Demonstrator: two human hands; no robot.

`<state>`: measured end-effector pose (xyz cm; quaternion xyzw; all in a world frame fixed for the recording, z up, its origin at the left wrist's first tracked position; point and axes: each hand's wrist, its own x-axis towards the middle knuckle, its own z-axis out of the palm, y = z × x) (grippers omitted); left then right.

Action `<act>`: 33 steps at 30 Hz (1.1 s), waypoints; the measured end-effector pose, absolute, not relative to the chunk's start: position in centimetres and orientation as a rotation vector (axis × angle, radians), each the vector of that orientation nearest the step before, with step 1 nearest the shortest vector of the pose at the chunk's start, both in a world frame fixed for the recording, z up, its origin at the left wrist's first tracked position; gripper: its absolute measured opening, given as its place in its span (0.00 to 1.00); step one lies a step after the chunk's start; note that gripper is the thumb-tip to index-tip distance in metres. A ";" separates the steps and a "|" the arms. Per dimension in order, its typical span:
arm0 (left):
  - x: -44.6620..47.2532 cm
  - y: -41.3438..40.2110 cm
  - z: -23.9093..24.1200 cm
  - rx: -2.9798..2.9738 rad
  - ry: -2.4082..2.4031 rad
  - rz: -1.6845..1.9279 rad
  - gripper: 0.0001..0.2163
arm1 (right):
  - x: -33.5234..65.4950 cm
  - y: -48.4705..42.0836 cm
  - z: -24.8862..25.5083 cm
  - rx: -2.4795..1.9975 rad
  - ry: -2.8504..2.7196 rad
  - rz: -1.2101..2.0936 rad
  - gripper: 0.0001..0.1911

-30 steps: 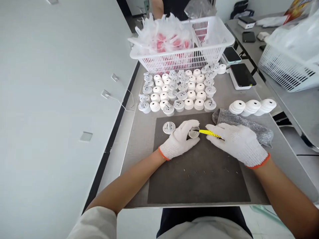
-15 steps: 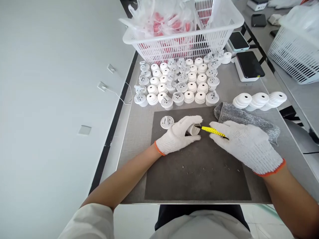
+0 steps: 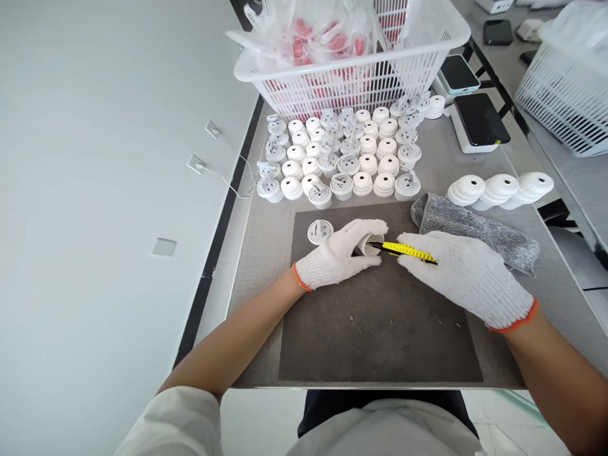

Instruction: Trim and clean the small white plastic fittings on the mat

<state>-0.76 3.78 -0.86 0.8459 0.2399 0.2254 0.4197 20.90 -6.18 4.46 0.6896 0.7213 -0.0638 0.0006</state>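
Note:
My left hand (image 3: 339, 253), in a white knitted glove, is closed around a small white plastic cup-shaped housing (image 3: 372, 246). The housing lies tilted, its open end toward the right. In my gloved right hand (image 3: 460, 269) is a slim tool with a yellow handle and black tip (image 3: 408, 251). The tool's tip reaches into the mouth of the housing; what it touches inside cannot be made out. Just behind my left hand a round white lid-like part with grey pieces on top (image 3: 320, 232) rests on the dark mat (image 3: 380, 342).
Rows of white housings (image 3: 362, 183), some with grey-topped parts, stand behind the mat. Beyond is a white basket (image 3: 323, 76) of bagged red items. A grey cloth (image 3: 475, 231) lies right, near stacked white domes (image 3: 506, 190). Black-topped boxes (image 3: 479, 120) stand back right. Small scraps dot the mat.
The tool's tip has gone slightly further left into the housing's mouth, with my right hand shifting slightly left. My left hand keeps its hold on the housing. The view has shifted a little.

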 end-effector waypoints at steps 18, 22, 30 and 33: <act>-0.8 4.0 -0.9 2.233 0.581 0.603 0.25 | 20.0 -6.3 5.2 2.343 2.091 -0.313 0.18; -0.8 4.0 -1.0 2.179 0.602 0.568 0.27 | 20.2 -6.3 4.8 2.307 2.196 -0.421 0.18; -0.7 4.0 -1.2 2.207 0.598 0.617 0.26 | 20.2 -6.2 4.8 2.346 2.121 -0.457 0.19; -0.7 3.8 -1.2 2.214 0.629 0.655 0.26 | 20.2 -6.2 4.9 2.348 2.111 -0.389 0.19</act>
